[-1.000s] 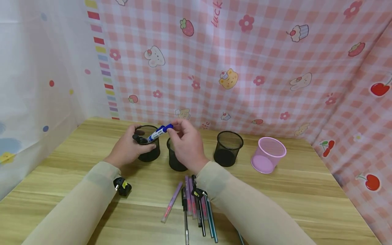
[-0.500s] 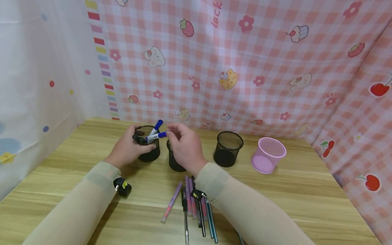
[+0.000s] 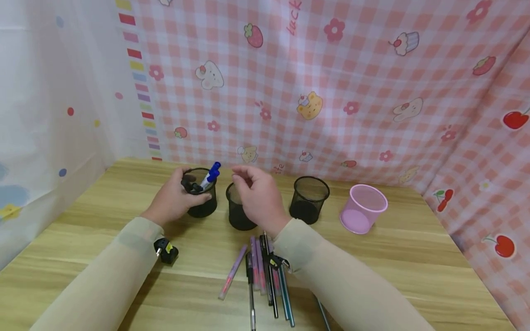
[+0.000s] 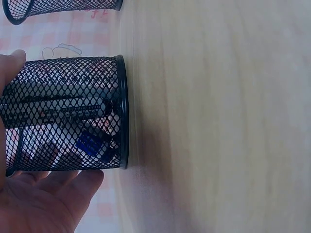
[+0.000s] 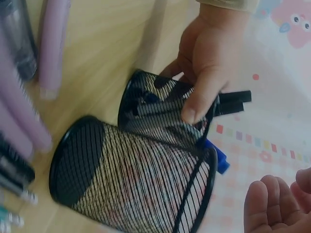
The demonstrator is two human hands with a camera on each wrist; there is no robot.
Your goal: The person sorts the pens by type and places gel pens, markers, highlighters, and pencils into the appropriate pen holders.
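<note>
At the near edge of the table (image 3: 198, 299), loose pens: a clear pen with a black grip (image 3: 250, 287), then a bundle of purple pens (image 3: 256, 269), dark pens (image 3: 274, 294) and teal pens (image 3: 286, 299), all pointing roughly toward the row of cups. One purple pen with a pink label (image 3: 233, 272) lies apart, left of the bundle. Another teal pen (image 3: 322, 312) is partly under the right sleeve (image 3: 348, 276). That sleeve and its black wrist device (image 3: 276, 261) block part of the bundle.

Left sleeve (image 3: 95, 276) spans the near left side, black wrist device (image 3: 167, 251) beside it. Farther in, the right hand (image 3: 261, 195) is released — fingers loosely bent, gripping nothing — and hides part of the second black mesh cup (image 3: 240, 214). Left hand (image 3: 171, 197) grasps the leftmost black mesh cup (image 3: 202, 209), thumb on the near side. Inside that cup: two blue-capped markers (image 3: 211, 178) leaning to the right rim, plus black-ended markers (image 5: 233, 103) sticking out by the hand.

To the right, a third black mesh cup (image 3: 308, 204), then a pink cup (image 3: 361, 214), well apart from both hands. Behind — pink checked cloth (image 3: 265, 82), white dotted cloth (image 3: 45, 115) at left.
</note>
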